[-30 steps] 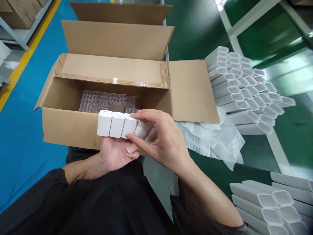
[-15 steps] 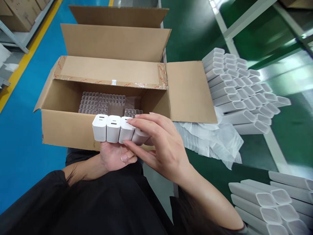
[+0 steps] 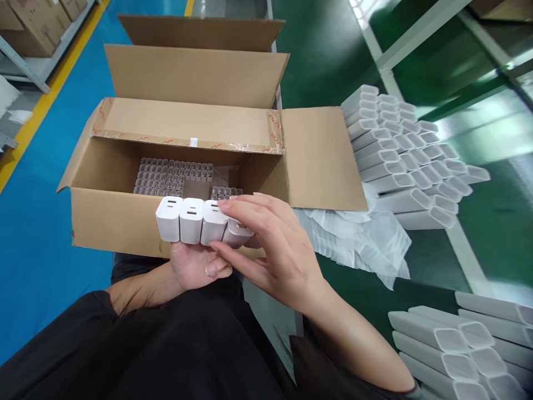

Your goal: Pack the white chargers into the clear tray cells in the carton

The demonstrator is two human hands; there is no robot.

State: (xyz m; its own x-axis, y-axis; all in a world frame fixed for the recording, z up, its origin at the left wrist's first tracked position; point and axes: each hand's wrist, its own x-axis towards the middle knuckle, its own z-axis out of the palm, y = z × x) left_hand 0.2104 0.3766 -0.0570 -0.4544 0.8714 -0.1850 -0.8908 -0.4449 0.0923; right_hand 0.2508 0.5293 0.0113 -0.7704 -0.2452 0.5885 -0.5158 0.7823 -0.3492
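A row of several white USB charger plugs [image 3: 191, 221] sits side by side in front of the carton, their port ends facing up. My left hand [image 3: 199, 265] supports the row from below, thumb curled in under it. Over the right end of the row, my right hand [image 3: 277, 244] grips with fingertips on top and thumb along the near side. The plug under those fingers tilts to the right, and the end of the row is hidden behind the hand. Behind them stands an open cardboard box [image 3: 116, 219] with rows of small white tube-like pieces [image 3: 156, 175] inside.
A box flap [image 3: 322, 158] extends right over crumpled white plastic film [image 3: 358, 239]. Long white hollow sleeves [image 3: 400, 150] are stacked at right, with more sleeves [image 3: 453, 339] lower right. A shelf with cartons [image 3: 35, 28] stands at upper left.
The camera view has shifted slightly. The tilted plug under my right fingers shows a little more; both hands keep their hold on the row.
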